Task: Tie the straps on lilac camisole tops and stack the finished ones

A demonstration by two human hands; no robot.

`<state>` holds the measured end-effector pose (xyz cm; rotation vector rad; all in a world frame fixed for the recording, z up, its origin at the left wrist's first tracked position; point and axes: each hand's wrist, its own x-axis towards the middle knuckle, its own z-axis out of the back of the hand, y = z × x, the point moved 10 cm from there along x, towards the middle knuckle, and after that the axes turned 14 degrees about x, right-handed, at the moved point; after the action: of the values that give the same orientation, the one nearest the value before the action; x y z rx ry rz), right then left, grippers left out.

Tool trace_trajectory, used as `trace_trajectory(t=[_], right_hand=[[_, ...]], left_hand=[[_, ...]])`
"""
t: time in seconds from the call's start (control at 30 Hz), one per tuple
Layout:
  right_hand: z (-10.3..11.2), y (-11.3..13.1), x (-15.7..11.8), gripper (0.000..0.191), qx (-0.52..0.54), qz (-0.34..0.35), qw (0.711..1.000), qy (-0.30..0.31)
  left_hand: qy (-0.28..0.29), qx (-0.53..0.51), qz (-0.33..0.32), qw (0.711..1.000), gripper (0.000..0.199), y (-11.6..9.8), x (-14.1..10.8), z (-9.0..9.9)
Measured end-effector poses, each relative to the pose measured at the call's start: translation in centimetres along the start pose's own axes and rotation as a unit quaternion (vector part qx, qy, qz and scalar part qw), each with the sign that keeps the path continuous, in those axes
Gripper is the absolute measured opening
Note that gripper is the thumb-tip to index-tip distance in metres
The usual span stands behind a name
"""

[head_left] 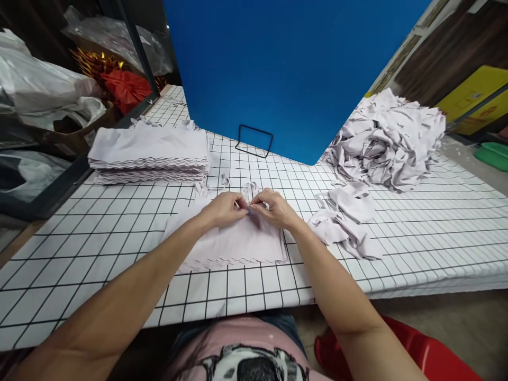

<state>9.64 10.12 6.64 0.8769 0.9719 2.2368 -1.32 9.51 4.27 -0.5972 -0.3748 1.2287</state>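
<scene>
A pale lilac cloth garment [234, 244] lies flat before me, its wavy hem toward the table's front edge and thin strap loops at its far side. My left hand [228, 209] pinches the garment's far edge between thumb and fingers. Right beside it, my right hand [273, 208] is closed in a pinch on the same edge, fingertips almost touching the left ones. The exact bit of cloth between the fingertips is hidden. To the left rises a neat stack of folded lilac garments [151, 151].
A large heap of crumpled lilac cloth [391, 140] and some loose pieces [345, 222] lie at the right on the checked tablecloth [254, 291]. A blue board [273, 74] with a black wire frame [254, 142] stands behind. Plastic bags [43, 79] fill the left; a red stool [420, 349] is below.
</scene>
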Motion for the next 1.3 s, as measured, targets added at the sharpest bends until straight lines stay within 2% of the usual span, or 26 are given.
trace_trajectory(t=[0.1, 0.17, 0.37, 0.6, 0.8, 1.13, 1.3], right_hand=[[-0.3, 0.2, 0.0, 0.011, 0.018, -0.001, 1.000, 0.000], [-0.6, 0.2, 0.0, 0.011, 0.030, -0.004, 1.000, 0.002], [-1.3, -0.2, 0.1, 0.011, 0.049, -0.018, 0.999, 0.010], [-1.7, -0.5, 0.0, 0.013, 0.069, -0.028, 0.997, 0.019], [-2.4, 0.3, 0.1, 0.012, 0.072, -0.004, 0.997, 0.031], [-2.9, 1.0, 0.2, 0.015, 0.044, 0.022, 0.997, 0.060], [-2.9, 0.9, 0.1, 0.012, -0.004, 0.028, 0.997, 0.071]], left_hand=[[-0.014, 0.115, -0.019, 0.993, 0.018, 0.2, -1.3, -0.2], [-0.031, 0.131, -0.019, 0.991, 0.020, 0.3, -2.0, -0.6], [-0.084, 0.106, 0.016, 0.991, 0.019, 0.7, -2.7, -0.5], [-0.071, 0.044, 0.043, 0.996, 0.018, 1.4, -2.8, -0.6], [-0.082, 0.073, 0.044, 0.993, 0.023, 1.4, -2.6, -0.8], [-0.074, 0.076, 0.062, 0.992, 0.016, 1.2, -2.6, -0.8], [-0.073, 0.070, 0.058, 0.993, 0.015, 1.1, -2.6, -0.8]])
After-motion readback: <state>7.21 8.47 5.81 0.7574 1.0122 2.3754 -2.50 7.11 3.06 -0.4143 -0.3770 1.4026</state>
